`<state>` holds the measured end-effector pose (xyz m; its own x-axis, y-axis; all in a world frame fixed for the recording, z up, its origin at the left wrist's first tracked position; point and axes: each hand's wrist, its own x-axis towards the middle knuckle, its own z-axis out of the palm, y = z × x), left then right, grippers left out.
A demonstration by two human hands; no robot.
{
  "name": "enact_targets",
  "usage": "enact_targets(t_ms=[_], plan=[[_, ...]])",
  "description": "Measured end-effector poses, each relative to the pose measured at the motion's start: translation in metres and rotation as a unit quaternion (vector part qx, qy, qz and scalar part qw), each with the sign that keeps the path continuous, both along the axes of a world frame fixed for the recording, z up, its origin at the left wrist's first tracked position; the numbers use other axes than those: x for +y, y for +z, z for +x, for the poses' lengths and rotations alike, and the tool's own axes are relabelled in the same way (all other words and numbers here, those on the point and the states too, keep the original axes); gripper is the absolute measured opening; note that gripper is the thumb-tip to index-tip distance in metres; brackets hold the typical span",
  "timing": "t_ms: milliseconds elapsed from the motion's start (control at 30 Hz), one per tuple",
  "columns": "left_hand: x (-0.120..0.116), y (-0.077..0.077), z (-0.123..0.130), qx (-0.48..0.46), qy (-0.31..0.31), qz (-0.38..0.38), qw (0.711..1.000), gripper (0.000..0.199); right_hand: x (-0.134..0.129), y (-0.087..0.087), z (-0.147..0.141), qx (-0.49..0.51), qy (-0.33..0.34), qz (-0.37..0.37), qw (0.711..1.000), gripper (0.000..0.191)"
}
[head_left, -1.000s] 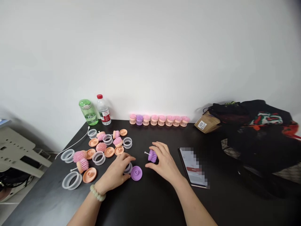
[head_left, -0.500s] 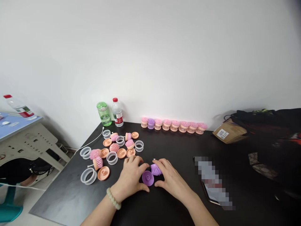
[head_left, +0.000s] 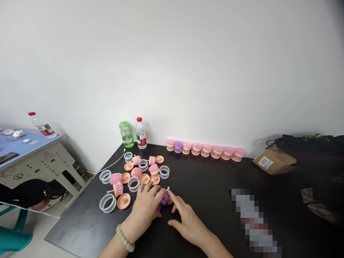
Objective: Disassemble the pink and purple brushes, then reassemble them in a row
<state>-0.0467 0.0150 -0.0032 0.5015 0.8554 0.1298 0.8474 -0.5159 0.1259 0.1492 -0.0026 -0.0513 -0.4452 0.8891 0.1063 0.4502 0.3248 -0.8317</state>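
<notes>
**A purple brush head [head_left: 165,199] is sitting between my left hand [head_left: 146,208] and right hand [head_left: 188,219]**

At the bottom centre, a beaded bracelet [head_left: 125,239] is circling my left wrist. My right thumb is standing apart from my fingers; the index fingertip is touching the brush head, low in the middle of the frame, beside its white pin [head_left: 168,188]. My left fingers are lying bent over purple plastic; I cannot tell whether they are pinching. Left of centre, clear rings [head_left: 107,210], orange discs [head_left: 124,201] and pink brush heads [head_left: 137,172] are lying on the black table [head_left: 206,193]. Farther back, assembled brushes [head_left: 206,151] are lining the wall [head_left: 201,71].
</notes>
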Motion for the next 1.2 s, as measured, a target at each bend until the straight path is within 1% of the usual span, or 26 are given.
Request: enact_targets(t_ms=[100, 200, 300, 400, 500, 600, 733, 833, 933, 1000, 1100, 1200], plan=[[-0.003, -0.007, -0.017, -0.004, 0.012, 0.017, 1.000, 0.075, -0.003, 0.002, -0.010, 0.017, 0.046, 0.006, 0.999, 0.100], [-0.004, -0.012, -0.032, 0.001, 0.035, 0.035, 0.999, 0.074, -0.004, 0.002, -0.018, 0.027, 0.080, 0.011, 0.996, 0.099], [-0.003, -0.012, -0.040, 0.023, 0.062, 0.055, 0.996, 0.070, -0.005, 0.001, -0.017, 0.034, 0.069, 0.014, 0.997, 0.092], [-0.004, -0.012, -0.041, 0.035, 0.079, 0.058, 0.995, 0.071, -0.004, 0.000, -0.011, 0.048, 0.021, 0.028, 0.998, 0.083], [-0.005, -0.014, -0.036, 0.025, 0.077, 0.057, 0.995, 0.081, 0.002, 0.003, -0.001, 0.056, -0.042, 0.050, 0.996, 0.072], [-0.005, -0.014, -0.026, 0.022, 0.062, 0.062, 0.996, 0.089, 0.015, 0.010, 0.007, 0.047, -0.095, 0.066, 0.992, 0.064], [-0.003, -0.009, -0.002, 0.034, 0.021, 0.055, 0.998, 0.098, 0.036, 0.023, 0.017, 0.023, -0.115, 0.094, 0.989, 0.060], [-0.001, -0.006, 0.027, 0.037, -0.037, 0.041, 0.998, 0.104, 0.053, 0.032, 0.029, -0.063, -0.122, 0.130, 0.982, 0.059], [0.002, -0.011, 0.057, 0.028, -0.116, 0.033, 0.992, 0.102, 0.071, 0.039, 0.051, -0.158, -0.150, 0.149, 0.965, 0.057], [0.006, -0.019, 0.069, 0.010, -0.157, 0.030, 0.987, 0.099, 0.085, 0.042, 0.075, -0.195, -0.188, 0.150, 0.951, 0.055], [0.014, -0.038, 0.070, -0.032, -0.179, 0.044, 0.982, 0.096, 0.110, 0.047, 0.123, -0.256, -0.269, 0.145, 0.917, 0.052], [0.024, -0.064, 0.060, -0.076, -0.182, 0.092, 0.976, 0.089, 0.137, 0.052, 0.179, -0.311, -0.356, 0.147, 0.869, 0.050]])
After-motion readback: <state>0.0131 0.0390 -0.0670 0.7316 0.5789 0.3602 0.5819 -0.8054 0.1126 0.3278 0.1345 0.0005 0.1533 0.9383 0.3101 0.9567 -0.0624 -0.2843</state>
